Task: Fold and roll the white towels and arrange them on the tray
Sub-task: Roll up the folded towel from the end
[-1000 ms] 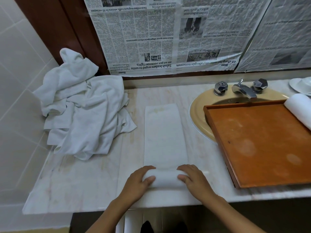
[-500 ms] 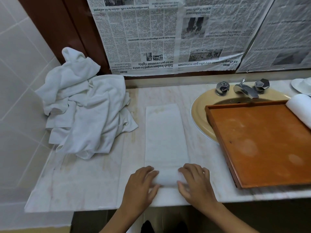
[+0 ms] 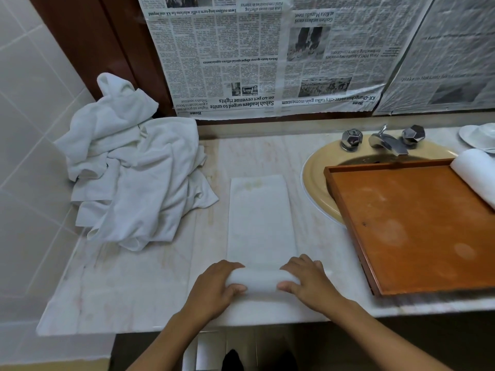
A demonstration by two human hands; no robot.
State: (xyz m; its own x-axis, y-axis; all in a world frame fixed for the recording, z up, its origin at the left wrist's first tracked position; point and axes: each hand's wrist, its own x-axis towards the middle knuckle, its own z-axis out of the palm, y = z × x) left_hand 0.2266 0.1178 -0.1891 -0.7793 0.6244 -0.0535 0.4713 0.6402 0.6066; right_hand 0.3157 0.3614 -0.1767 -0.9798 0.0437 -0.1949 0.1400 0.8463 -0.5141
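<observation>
A white towel (image 3: 261,220), folded into a long narrow strip, lies on the marble counter with its far end pointing at the wall. Its near end is rolled into a short cylinder. My left hand (image 3: 214,287) grips the left end of that roll, fingers over the top and thumb at the front. My right hand (image 3: 310,282) grips the right end the same way. An orange-brown wooden tray (image 3: 417,231) rests over the sink to the right. One rolled white towel (image 3: 476,178) lies at the tray's far right edge.
A heap of unfolded white towels (image 3: 134,167) sits at the counter's left against the tiled wall. A chrome tap with two handles (image 3: 385,140) stands behind the yellow basin (image 3: 316,180). White dishes (image 3: 479,136) sit at the far right. Newspaper covers the wall behind.
Both hands moved forward over the roll and then curled back around its ends. The roll has grown a little thicker and sits slightly further along the strip.
</observation>
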